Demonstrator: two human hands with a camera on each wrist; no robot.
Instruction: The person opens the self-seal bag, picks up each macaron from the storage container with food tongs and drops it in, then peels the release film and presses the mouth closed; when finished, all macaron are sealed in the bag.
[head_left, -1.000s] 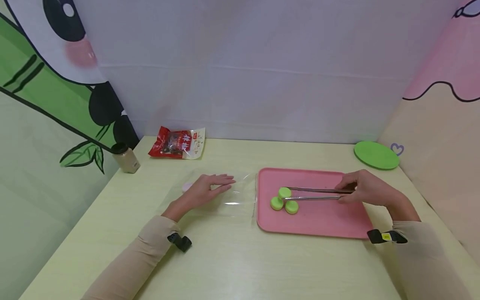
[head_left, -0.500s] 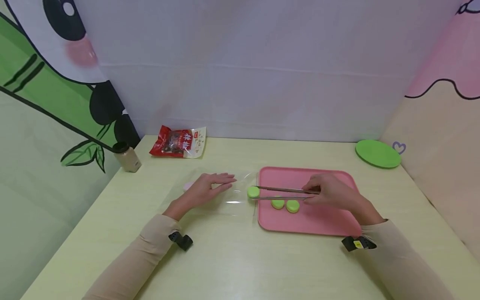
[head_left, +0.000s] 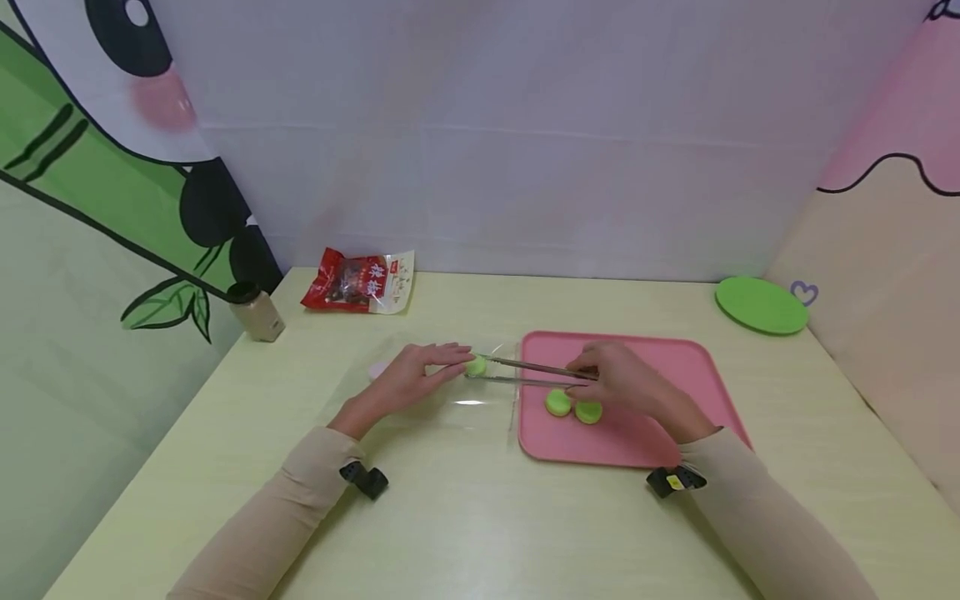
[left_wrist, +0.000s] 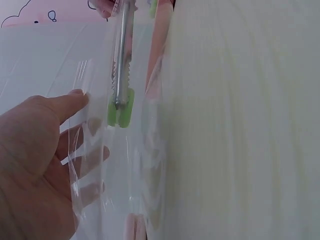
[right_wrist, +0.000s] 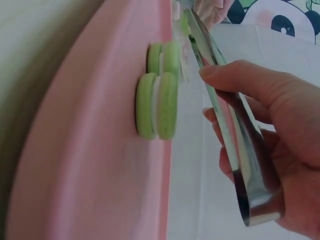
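At ctr of the pale wood table (head_left: 480, 533), a clear plastic bag (head_left: 468, 403) lay flat-ish, its R edge close alongside the L rim of a pink tray (head_left: 532, 435). L hand (head_left: 412, 377) was at the bag: fingers extended, held nearly straight, seen thru the film in the L wrist view (whether the thumb nipped the film, couldn't tell). R hand (head_left: 626, 379) gripped metal tongs (right_wrist: 252, 155), thumb on one arm, fingers curled on the other side. Tongs reached L across the tray rim, serrated tips clamped on a green macaron (head_left: 476, 367). Said item was over the bag area, near L fingertips; L wrist view showed it amid clear film, contact w/ film not determinable.

Two more green macarons (head_left: 573, 408), w/ white filling, sat on the tray just beside each other, below the tongs in the head view. One pale lilac macaron (head_left: 377, 369) was visible thru the bag, just L of the L hand.

Surroundings, recorded: red-and-white packet (head_left: 358, 282) at rear L of table; jar w/ dark lid (head_left: 258, 318) at far L edge; round green disc (head_left: 761, 305) at rear R corner; printed backdrop (head_left: 487, 167) behind. Both sleeves beige, black device (head_left: 363, 481) at L wrist, similar one at R.
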